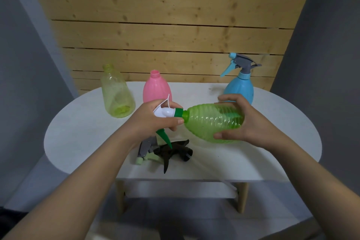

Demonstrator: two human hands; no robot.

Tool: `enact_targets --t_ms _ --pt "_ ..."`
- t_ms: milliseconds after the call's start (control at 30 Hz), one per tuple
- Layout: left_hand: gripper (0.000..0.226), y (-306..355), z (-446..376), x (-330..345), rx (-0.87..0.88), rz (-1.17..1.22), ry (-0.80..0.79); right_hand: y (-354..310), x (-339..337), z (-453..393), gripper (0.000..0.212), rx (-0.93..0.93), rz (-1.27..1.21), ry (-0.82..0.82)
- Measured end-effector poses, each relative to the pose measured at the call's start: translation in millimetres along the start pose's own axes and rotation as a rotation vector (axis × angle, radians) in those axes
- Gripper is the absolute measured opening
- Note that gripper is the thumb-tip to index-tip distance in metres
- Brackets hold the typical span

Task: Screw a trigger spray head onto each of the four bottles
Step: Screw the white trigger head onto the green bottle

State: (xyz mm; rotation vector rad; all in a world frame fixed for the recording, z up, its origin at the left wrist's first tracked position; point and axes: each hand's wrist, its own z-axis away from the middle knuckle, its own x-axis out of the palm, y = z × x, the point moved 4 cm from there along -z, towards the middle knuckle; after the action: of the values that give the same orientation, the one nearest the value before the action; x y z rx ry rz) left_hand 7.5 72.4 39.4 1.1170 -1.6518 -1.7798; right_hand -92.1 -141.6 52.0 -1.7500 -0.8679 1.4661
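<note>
My right hand (246, 121) holds a ribbed green bottle (210, 122) on its side above the table, neck pointing left. My left hand (150, 121) grips a white and green spray head (167, 113) whose green collar sits at the bottle's neck. A yellow bottle (116, 95) and a pink bottle (155, 88) stand open-necked at the back left. At the back right, a blue bottle (240, 87) carries a blue and grey spray head (239, 64). Two loose spray heads lie near the front edge: a grey and pale green one (146, 150) and a dark one (175, 153).
The white oval table (81, 138) stands on wooden legs against a wooden plank wall (167, 25). Grey walls flank both sides. Grey floor shows below the table's front edge.
</note>
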Motion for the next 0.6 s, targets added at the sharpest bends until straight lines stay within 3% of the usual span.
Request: enact_targets --t_ms 200,367,500,600 --pt "0.041 1 0 1 0.022 0.038 -0.032 13 2 -4 0.043 0.162 -0.241 -0.008" --pt "0.031 6 4 4 0.092 0.037 0.059 22 11 -10 0.058 0.266 -0.351 -0.03" --pt "0.032 4 7 3 0.09 -0.095 0.049 26 10 -11 0.058 0.253 -0.28 -0.04" --pt "0.036 0 5 0 0.023 -0.054 0.087 30 12 -14 0.049 0.313 -0.468 -0.096"
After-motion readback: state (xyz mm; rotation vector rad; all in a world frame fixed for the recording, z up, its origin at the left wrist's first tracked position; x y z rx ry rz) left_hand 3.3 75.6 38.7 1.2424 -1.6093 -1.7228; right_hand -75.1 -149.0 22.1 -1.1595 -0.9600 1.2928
